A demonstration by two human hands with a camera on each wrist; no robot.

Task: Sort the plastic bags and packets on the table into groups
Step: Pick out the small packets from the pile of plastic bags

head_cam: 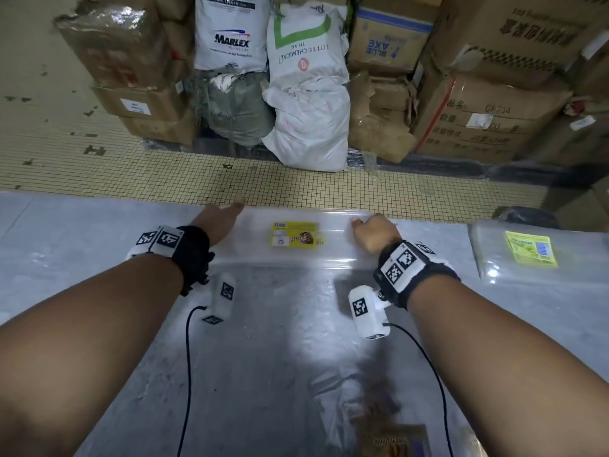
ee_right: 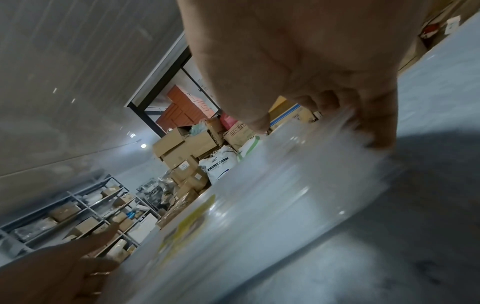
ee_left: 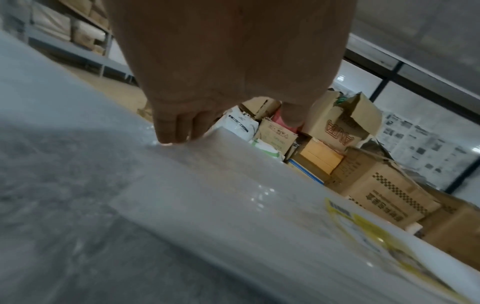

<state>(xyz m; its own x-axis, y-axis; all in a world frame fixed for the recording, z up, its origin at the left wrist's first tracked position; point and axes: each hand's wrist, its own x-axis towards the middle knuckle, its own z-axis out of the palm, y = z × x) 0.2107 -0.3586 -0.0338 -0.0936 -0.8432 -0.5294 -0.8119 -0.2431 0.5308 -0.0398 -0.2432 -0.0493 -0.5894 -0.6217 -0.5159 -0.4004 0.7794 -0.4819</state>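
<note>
**Both hands on a clear packet at the far edge of a grey table**

Nearest to the person, the grey table has a dull, scratched metal surface with a bright reflection in the middle. At its near edge lies a blurred clear bag with a brown printed label; its details cannot be read.

Farther on, near the far edge, lies a long stack of clear plastic bags with a yellow label in its middle. The left hand is at the left end of this stack. Its fingers point down and the tips press on the plastic at the table edge; they are almost straight and grip nothing. The right hand is at the right end. Its fingers are curled around the edge of the plastic and hold it, with the thumb in front.

To the right, apart from this stack, a second clear packet with a yellow-green label lies flat on the table.

Behind the table the floor has small yellowish tiles, some broken. Against it stand white sacks, one printed "MARLEX", and many brown cardboard boxes. The wrist views show also grey metal shelves with boxes, and a window with a dark frame.
</note>
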